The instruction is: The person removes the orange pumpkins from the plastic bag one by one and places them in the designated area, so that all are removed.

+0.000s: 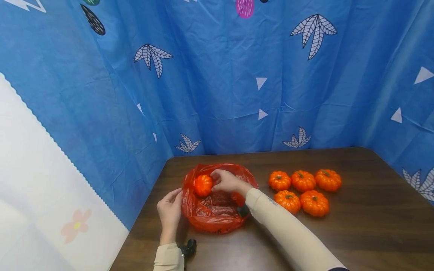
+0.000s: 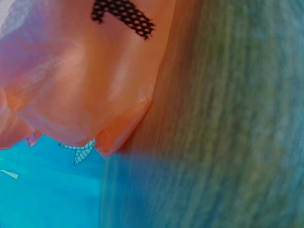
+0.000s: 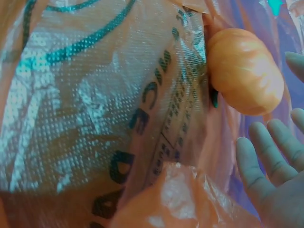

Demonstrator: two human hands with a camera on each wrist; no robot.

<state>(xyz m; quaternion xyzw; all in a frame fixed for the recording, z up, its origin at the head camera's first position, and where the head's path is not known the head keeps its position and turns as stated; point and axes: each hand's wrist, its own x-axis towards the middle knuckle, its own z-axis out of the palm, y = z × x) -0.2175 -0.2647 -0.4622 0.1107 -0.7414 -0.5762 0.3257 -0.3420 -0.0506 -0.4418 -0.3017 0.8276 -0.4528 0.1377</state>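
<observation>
A red translucent plastic bag (image 1: 217,227) with dark printing stands with its mouth spread wide on the table's left part. My left hand (image 1: 170,210) pinches the bag's left rim between thumb and fingers. Within the bag's mouth, towards its left side, is a small orange pumpkin (image 1: 203,185). Over the mouth reaches my right hand (image 1: 225,181), its fingers beside the pumpkin. In the right wrist view the fingers of that hand (image 3: 280,175) are spread and relaxed, with a gap between them and the pumpkin (image 3: 244,71). Only the bag's outside (image 2: 85,76) fills the left wrist view's upper left.
Several small orange pumpkins (image 1: 314,203) sit in two rows on the brown wooden table (image 1: 373,226), right of the bag. A blue patterned curtain (image 1: 230,94) hangs behind the table and along its sides. A white cloth (image 1: 51,169) hangs at the left.
</observation>
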